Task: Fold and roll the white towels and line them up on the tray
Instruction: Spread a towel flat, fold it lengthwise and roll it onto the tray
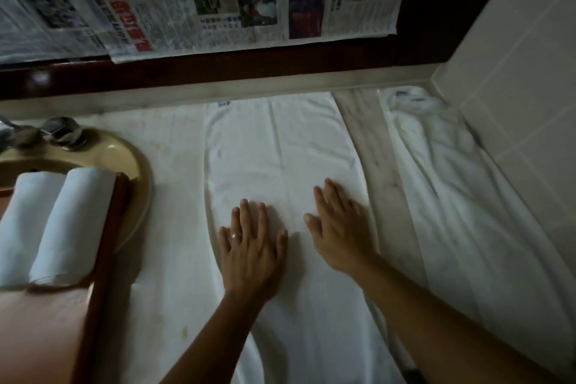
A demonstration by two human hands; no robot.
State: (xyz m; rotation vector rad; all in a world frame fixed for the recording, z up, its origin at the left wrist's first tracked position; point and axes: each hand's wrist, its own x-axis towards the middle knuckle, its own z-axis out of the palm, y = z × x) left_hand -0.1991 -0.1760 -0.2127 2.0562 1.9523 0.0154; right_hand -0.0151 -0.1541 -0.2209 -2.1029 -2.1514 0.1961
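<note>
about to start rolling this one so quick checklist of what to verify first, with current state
1. Folded towel lies flat in a long strip on the counter: ok.
2. Left hand and right hand press flat on the towel, fingers straight: ok.
3. Near end of the strip squared up: cannot tell, it runs out of view.
4. Tray has free space beside the two rolled towels: ok.
5. Crumpled towels at the right lie apart from the strip: ok.
</note>
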